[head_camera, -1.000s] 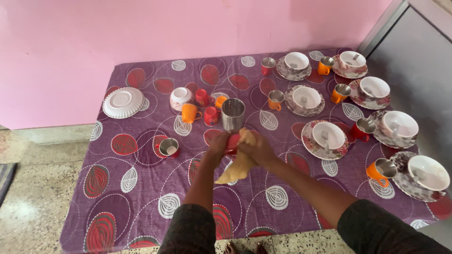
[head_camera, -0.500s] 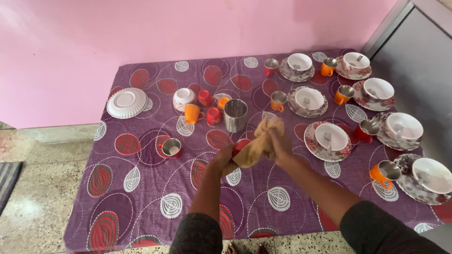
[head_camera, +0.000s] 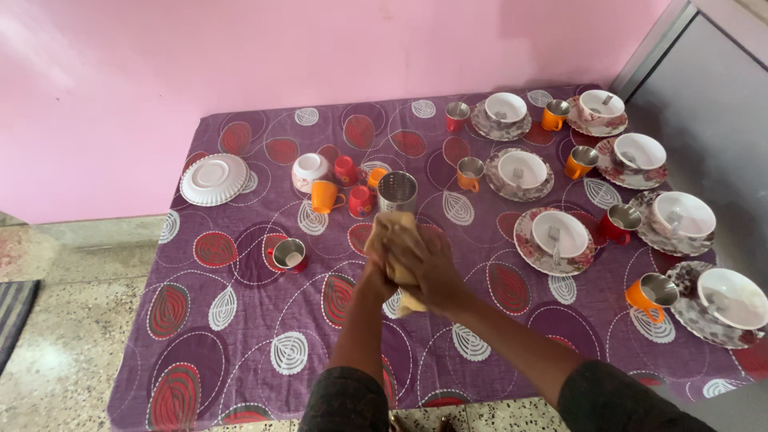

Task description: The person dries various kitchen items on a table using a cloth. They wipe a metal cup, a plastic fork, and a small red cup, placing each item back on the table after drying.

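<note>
A pink wall [head_camera: 320,48] backs the scene, with a grey panel [head_camera: 712,88] at the right and a speckled floor [head_camera: 56,336] at the left. The worktop [head_camera: 240,320] fills most of the view under a purple cloth patterned with red and white leaf ovals.

Along its right side stand flowered plates, each carrying a white bowl [head_camera: 560,234] with a spoon in it, and beside each plate a steel-lined cup, orange [head_camera: 648,293] or red [head_camera: 620,222]. At the far left lies a white plate [head_camera: 214,178] turned upside down. Near the middle is a cluster: an upturned white bowl [head_camera: 310,170], two red cups, an orange cup [head_camera: 324,196] and a perforated steel holder [head_camera: 397,192]. A red cup with a steel lining [head_camera: 289,254] stands apart to the left of the hands.

Both arms, in dark sleeves, reach out over the middle of the worktop. The right hand [head_camera: 428,260] is closed over a tan cloth [head_camera: 400,240], pressing it into a bundle just in front of the steel holder; a corner of the cloth hangs below. The left hand [head_camera: 376,268] is mostly hidden under the right hand and the cloth, so I cannot tell how far it is closed or what it grips.
</note>
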